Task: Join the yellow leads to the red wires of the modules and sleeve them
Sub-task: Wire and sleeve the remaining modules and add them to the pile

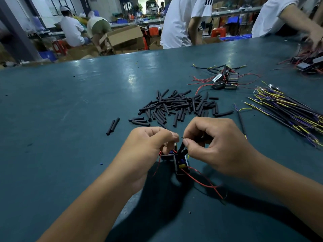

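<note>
Here, both pinching bare wire ends together above a module (181,165): left hand (148,147) fingers and right hand (215,145) fingers clamped tight.

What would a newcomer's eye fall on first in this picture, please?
Two hands, left hand and right hand, meet at centre, pinching bare wire ends together above small black modules. Just beyond lies a scattered heap of black sleeves on the dark green table.
</note>
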`<control>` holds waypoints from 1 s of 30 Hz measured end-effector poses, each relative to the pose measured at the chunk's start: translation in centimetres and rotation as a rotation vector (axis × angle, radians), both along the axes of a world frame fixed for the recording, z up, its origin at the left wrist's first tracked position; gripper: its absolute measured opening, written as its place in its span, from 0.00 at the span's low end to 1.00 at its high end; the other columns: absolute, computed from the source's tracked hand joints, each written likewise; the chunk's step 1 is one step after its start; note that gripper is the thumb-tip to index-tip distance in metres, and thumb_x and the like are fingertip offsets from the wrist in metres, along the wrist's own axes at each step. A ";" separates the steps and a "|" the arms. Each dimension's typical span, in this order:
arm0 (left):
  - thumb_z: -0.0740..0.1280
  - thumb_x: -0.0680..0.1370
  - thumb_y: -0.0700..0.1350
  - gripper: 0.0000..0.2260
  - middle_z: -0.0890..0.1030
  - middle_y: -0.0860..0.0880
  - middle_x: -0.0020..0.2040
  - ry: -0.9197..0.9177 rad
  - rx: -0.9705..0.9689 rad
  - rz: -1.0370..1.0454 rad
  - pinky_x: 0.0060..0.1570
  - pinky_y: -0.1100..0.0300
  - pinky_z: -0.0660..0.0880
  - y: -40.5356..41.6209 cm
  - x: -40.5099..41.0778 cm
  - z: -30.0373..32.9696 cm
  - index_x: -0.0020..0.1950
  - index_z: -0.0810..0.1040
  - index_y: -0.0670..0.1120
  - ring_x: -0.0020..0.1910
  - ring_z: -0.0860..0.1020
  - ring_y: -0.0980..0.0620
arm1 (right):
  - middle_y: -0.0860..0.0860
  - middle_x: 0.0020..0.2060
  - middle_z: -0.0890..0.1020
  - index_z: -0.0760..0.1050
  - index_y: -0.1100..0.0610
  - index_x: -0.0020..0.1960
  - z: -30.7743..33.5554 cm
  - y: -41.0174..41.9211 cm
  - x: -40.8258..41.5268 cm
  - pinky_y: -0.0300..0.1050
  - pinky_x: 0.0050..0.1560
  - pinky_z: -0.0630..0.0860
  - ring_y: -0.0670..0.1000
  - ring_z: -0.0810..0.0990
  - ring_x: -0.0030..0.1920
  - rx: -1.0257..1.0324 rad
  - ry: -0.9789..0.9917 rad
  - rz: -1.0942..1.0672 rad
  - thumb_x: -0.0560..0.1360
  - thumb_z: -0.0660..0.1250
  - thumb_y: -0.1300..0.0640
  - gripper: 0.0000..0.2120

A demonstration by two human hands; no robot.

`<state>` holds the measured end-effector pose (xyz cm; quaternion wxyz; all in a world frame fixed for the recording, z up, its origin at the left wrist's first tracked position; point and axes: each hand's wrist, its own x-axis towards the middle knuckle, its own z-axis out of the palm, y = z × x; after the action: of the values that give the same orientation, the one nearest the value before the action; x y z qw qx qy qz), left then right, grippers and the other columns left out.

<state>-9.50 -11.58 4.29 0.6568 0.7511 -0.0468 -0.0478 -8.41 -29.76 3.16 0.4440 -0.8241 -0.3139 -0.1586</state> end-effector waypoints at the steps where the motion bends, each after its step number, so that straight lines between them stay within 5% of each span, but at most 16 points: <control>1: 0.70 0.75 0.39 0.11 0.75 0.49 0.28 0.012 -0.019 -0.008 0.29 0.71 0.68 0.0 0.0 0.0 0.31 0.79 0.44 0.27 0.70 0.58 | 0.41 0.31 0.77 0.76 0.52 0.38 0.0 0.0 0.0 0.35 0.32 0.70 0.44 0.74 0.31 -0.004 -0.003 -0.004 0.71 0.70 0.60 0.06; 9: 0.72 0.77 0.46 0.06 0.82 0.52 0.34 -0.227 0.103 -0.122 0.36 0.72 0.71 1.3 0.5 0.3 0.42 0.83 0.45 0.34 0.77 0.60 | 0.42 0.30 0.77 0.76 0.52 0.38 -0.1 -0.1 0.4 0.30 0.34 0.67 0.42 0.73 0.29 0.027 0.024 -0.026 0.71 0.70 0.59 0.05; 20: 0.72 0.75 0.54 0.11 0.87 0.49 0.44 -0.191 0.091 -0.250 0.41 0.72 0.73 2.6 1.4 0.5 0.50 0.86 0.49 0.41 0.81 0.59 | 0.43 0.29 0.77 0.76 0.53 0.38 -0.1 -0.7 0.6 0.30 0.33 0.67 0.41 0.72 0.29 0.076 0.061 -0.013 0.72 0.70 0.59 0.05; 23: 0.76 0.71 0.52 0.11 0.86 0.50 0.46 -0.222 0.134 -0.215 0.44 0.61 0.77 3.1 1.5 0.4 0.52 0.86 0.51 0.44 0.83 0.52 | 0.43 0.30 0.77 0.76 0.52 0.38 -0.2 -0.7 0.7 0.29 0.33 0.67 0.41 0.73 0.29 0.090 0.074 -0.013 0.72 0.70 0.59 0.05; 25: 0.76 0.72 0.52 0.11 0.85 0.53 0.47 -0.341 0.254 -0.199 0.44 0.52 0.77 2.9 1.5 0.2 0.53 0.85 0.54 0.46 0.81 0.48 | 0.43 0.29 0.77 0.76 0.52 0.38 -0.1 -0.7 0.6 0.28 0.32 0.66 0.41 0.73 0.28 0.091 0.068 -0.004 0.72 0.70 0.59 0.06; 28: 0.75 0.74 0.51 0.09 0.84 0.55 0.47 -0.609 0.360 -0.195 0.44 0.66 0.72 2.2 1.4 0.1 0.53 0.84 0.52 0.45 0.80 0.54 | 0.40 0.30 0.76 0.76 0.52 0.38 0.1 -0.6 0.5 0.26 0.33 0.65 0.41 0.73 0.28 0.051 0.031 0.013 0.72 0.70 0.61 0.07; 30: 0.74 0.75 0.47 0.06 0.83 0.55 0.45 -0.812 0.464 -0.166 0.47 0.64 0.72 1.8 1.3 0.0 0.50 0.85 0.48 0.43 0.79 0.55 | 0.40 0.31 0.77 0.76 0.53 0.38 0.2 -0.6 0.4 0.27 0.34 0.66 0.42 0.74 0.29 0.024 0.015 0.024 0.71 0.70 0.61 0.05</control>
<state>-8.16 -9.74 4.30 0.3941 0.8296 -0.3478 0.1883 -7.98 -30.34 3.33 0.4580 -0.8161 -0.3186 -0.1508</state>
